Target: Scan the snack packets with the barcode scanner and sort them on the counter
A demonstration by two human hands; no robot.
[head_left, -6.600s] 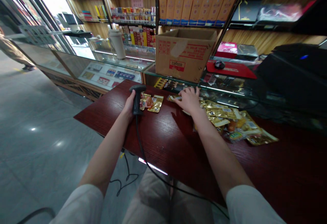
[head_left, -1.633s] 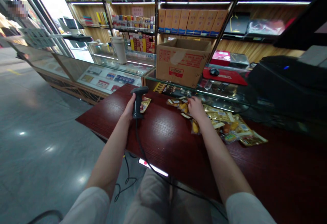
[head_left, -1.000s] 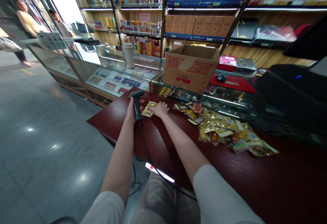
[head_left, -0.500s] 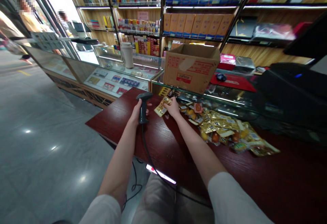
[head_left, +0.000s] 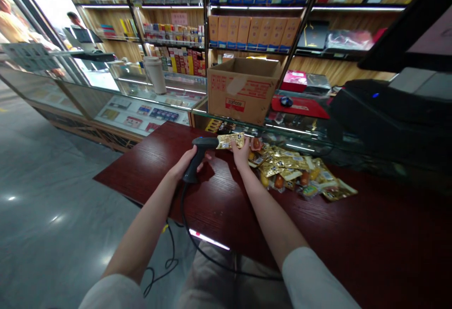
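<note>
My left hand [head_left: 187, 163] is wrapped round the handle of a black barcode scanner [head_left: 195, 161], its head pointing right. Between the thumb and fingers of my right hand [head_left: 241, 154] is a gold snack packet [head_left: 226, 141], its left end right by the scanner's head. Whether scanner and packet touch, I cannot tell. To the right of my right hand lies a pile of gold snack packets [head_left: 289, 162], with clear-wrapped brown and yellow pieces among them. The scanner's cable [head_left: 190, 236] runs down over the table edge.
The dark red table [head_left: 212, 205] meets a glass counter, where an open cardboard box [head_left: 240, 90] stands. A white cup [head_left: 155, 75] is farther left. At right are a mouse [head_left: 286, 102] on a red mat and a black machine [head_left: 367, 116]. A lit phone [head_left: 208, 238] shows below the table edge.
The scanner has turned from upright to tilted, its head now toward the packet. My right hand has turned the packet level and brought it near the scanner's head. The view has swung right.
</note>
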